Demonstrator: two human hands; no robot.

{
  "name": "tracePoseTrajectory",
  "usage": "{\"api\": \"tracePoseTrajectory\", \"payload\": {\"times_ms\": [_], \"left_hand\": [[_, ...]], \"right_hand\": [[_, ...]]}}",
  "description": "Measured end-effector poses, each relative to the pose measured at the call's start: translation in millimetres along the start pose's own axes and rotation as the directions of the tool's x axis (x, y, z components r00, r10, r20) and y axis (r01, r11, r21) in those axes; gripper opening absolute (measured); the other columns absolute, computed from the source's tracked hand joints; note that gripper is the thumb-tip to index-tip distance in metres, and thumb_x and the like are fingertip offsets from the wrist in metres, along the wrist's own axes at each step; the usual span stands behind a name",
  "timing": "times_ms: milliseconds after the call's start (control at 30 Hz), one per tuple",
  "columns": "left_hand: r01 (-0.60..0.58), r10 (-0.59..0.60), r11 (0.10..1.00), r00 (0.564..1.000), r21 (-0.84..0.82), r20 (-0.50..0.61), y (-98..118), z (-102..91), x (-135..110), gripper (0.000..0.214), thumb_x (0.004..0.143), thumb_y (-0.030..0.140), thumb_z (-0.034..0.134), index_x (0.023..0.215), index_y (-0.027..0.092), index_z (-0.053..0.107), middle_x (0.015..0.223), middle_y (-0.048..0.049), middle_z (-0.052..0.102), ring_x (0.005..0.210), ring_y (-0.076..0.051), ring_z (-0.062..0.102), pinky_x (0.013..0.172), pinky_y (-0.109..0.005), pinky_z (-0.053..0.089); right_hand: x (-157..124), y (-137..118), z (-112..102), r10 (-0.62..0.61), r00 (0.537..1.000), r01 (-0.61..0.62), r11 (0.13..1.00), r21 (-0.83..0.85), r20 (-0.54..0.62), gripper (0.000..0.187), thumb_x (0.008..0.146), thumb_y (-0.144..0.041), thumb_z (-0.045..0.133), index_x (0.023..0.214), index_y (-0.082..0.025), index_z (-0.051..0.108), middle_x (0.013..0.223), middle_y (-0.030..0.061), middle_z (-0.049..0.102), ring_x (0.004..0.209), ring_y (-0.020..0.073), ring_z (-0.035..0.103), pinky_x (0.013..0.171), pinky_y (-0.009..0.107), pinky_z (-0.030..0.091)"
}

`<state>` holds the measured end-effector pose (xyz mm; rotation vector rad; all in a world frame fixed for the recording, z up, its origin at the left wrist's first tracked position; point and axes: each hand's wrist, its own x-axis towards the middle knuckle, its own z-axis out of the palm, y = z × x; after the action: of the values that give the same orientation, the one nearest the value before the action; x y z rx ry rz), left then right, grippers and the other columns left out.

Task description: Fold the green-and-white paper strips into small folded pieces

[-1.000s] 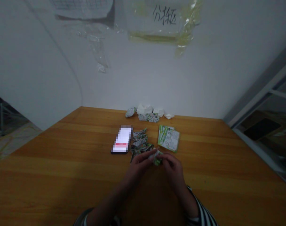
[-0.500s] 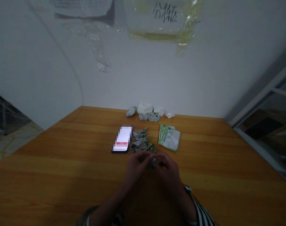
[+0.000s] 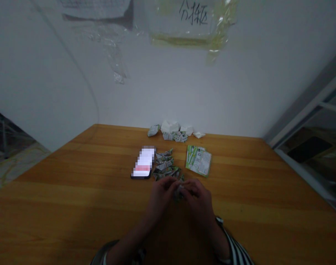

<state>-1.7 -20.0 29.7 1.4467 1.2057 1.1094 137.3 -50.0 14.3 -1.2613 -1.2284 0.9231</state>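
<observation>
My left hand (image 3: 161, 194) and my right hand (image 3: 198, 198) meet over the wooden table (image 3: 74, 191), fingers pinched together on a small folded piece of printed green-and-white paper (image 3: 179, 192). Most of that paper is hidden by my fingers. Just beyond my hands lies a row of several similar folded paper pieces (image 3: 165, 165). A phone (image 3: 143, 167) with a lit screen lies left of that row. A small stack of flat green-and-white sheets (image 3: 199, 161) lies to the right of it.
Crumpled white and printed papers (image 3: 173, 131) are heaped at the table's far edge against the white wall. A taped plastic-covered note (image 3: 192, 22) hangs on the wall. A metal frame (image 3: 308, 110) stands at the right.
My hands drew slightly closer together and nearer to me, closing round the folded paper so that less of it shows than a second ago.
</observation>
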Motion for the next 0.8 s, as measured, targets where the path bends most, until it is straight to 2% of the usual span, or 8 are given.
{"api": "tracePoseTrajectory", "payload": {"times_ms": [133, 233, 433, 600, 700, 800], "left_hand": [[0.029, -0.022, 0.998, 0.991, -0.056, 0.132, -4, 0.0, 3, 0.022, 0.067, 0.026, 0.074, 0.085, 0.015, 0.07, 0.085, -0.0063, 0.074, 0.08, -0.021, 0.068, 0.073, -0.029, 0.053], [0.132, -0.103, 0.978, 0.979, -0.162, 0.179, -6, -2.4, 5, 0.023, 0.068, 0.03, 0.074, 0.082, 0.012, 0.07, 0.082, -0.0082, 0.074, 0.077, -0.022, 0.068, 0.072, -0.031, 0.053], [0.29, -0.189, 0.89, 0.937, -0.353, 0.292, -6, -5.0, 6, 0.046, 0.068, 0.035, 0.076, 0.106, 0.01, 0.068, 0.095, -0.0118, 0.074, 0.081, -0.022, 0.069, 0.074, -0.033, 0.054], [0.268, -0.185, 0.892, 0.951, -0.364, 0.248, -6, -1.5, 5, 0.05, 0.058, 0.025, 0.083, 0.103, 0.01, 0.069, 0.097, -0.0121, 0.074, 0.088, -0.025, 0.069, 0.084, -0.038, 0.053], [0.232, -0.171, 0.906, 0.965, -0.353, 0.196, -8, -0.9, 6, 0.044, 0.059, 0.025, 0.082, 0.098, 0.01, 0.07, 0.097, -0.0125, 0.075, 0.089, -0.025, 0.07, 0.086, -0.039, 0.053], [0.225, -0.174, 0.911, 0.969, -0.346, 0.174, -10, -1.1, 7, 0.044, 0.062, 0.028, 0.08, 0.101, 0.01, 0.068, 0.092, -0.0121, 0.075, 0.084, -0.025, 0.071, 0.08, -0.038, 0.055]], "right_hand": [[5, 7, -4, 0.011, 0.997, -0.007, 0.998, 0.056, -0.071, 0.016, 0.078, -0.031, 0.068, 0.088, -0.02, 0.062, 0.067, 0.0013, 0.069, 0.059, 0.0169, 0.065, 0.053, 0.024, 0.05], [9, 11, -7, 0.048, 0.998, -0.044, 0.989, 0.14, -0.027, 0.018, 0.078, -0.033, 0.068, 0.089, -0.019, 0.064, 0.066, 0.0007, 0.068, 0.052, 0.0146, 0.061, 0.048, 0.023, 0.047], [18, 19, -10, 0.116, 0.993, -0.11, 0.957, 0.27, -0.007, 0.027, 0.073, -0.038, 0.072, 0.089, -0.017, 0.067, 0.06, -0.0013, 0.068, 0.043, 0.0112, 0.056, 0.042, 0.021, 0.044], [18, 22, -10, 0.108, 0.994, -0.102, 0.948, 0.301, -0.002, 0.03, 0.072, -0.04, 0.073, 0.09, -0.017, 0.067, 0.062, 0.0003, 0.07, 0.044, 0.0123, 0.058, 0.042, 0.022, 0.046], [17, 21, -10, 0.1, 0.994, -0.106, 0.95, 0.293, 0.037, 0.031, 0.073, -0.04, 0.073, 0.094, -0.018, 0.068, 0.059, -0.0007, 0.068, 0.046, 0.0135, 0.06, 0.044, 0.022, 0.047], [18, 19, -12, 0.1, 0.989, -0.13, 0.936, 0.326, 0.109, 0.038, 0.076, -0.043, 0.069, 0.106, -0.019, 0.065, 0.069, 0.0003, 0.07, 0.047, 0.0131, 0.061, 0.046, 0.023, 0.05]]}}
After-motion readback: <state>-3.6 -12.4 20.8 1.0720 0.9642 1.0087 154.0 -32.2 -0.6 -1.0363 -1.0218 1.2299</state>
